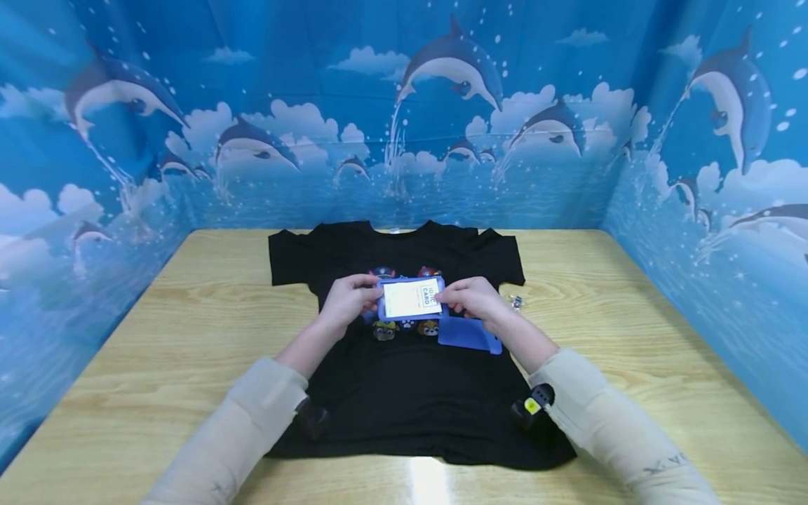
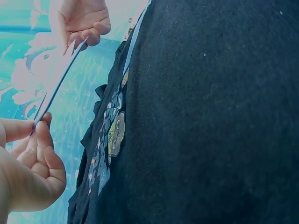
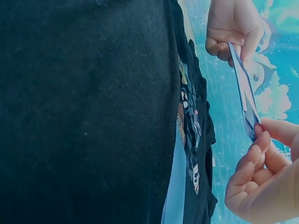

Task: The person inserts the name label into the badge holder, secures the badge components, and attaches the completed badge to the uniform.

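Note:
Both hands hold a blue card holder (image 1: 381, 308) up over the chest print of a black T-shirt (image 1: 404, 400). On its face lies a white card (image 1: 407, 298) printed with "CARD" in blue. My left hand (image 1: 346, 298) pinches the holder's left edge between thumb and fingers. At the opposite end my right hand (image 1: 473, 296) pinches the card's right edge, thumb on top. In the left wrist view the holder (image 2: 63, 79) appears edge-on, with white layers parting near the right hand (image 2: 84, 18). Right of the print, a flat blue piece (image 1: 468, 334) lies on the shirt.
The T-shirt is spread flat on a wooden table (image 1: 208, 315), its neckline toward the back. A small shiny item (image 1: 515, 302) lies beside the shirt's right side. Blue dolphin-print curtains (image 1: 404, 140) enclose the back and sides.

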Tool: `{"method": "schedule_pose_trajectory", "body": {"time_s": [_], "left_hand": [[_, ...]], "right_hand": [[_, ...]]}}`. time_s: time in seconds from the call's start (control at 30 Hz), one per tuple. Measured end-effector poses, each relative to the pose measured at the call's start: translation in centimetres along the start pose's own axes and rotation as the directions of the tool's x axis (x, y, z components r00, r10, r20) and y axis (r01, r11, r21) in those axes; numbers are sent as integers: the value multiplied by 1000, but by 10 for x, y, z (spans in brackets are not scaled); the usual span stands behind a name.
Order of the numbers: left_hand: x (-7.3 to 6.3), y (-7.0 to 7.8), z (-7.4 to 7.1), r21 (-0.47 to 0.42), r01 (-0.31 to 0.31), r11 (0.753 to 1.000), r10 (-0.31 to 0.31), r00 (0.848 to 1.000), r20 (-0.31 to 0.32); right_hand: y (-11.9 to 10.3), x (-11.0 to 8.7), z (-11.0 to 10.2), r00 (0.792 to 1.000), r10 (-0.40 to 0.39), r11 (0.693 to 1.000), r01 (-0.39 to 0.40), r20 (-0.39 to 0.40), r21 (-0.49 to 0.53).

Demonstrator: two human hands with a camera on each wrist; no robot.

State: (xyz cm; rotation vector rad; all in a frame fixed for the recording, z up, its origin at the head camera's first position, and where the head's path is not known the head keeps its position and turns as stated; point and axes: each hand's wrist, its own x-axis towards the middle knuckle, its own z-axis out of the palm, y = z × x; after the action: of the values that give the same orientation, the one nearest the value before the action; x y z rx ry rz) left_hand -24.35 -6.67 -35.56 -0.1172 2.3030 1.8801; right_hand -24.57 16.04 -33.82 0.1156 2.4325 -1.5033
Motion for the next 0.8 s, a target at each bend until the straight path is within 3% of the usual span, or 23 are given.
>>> {"method": "schedule_pose_trajectory", "body": {"time_s": [0.8], "left_hand": [[1,-1,0,11,11,1000,-11,1000,-5]], "right_hand": [[1,0,-1,1000,-10,999,9,-19,-40]]}}
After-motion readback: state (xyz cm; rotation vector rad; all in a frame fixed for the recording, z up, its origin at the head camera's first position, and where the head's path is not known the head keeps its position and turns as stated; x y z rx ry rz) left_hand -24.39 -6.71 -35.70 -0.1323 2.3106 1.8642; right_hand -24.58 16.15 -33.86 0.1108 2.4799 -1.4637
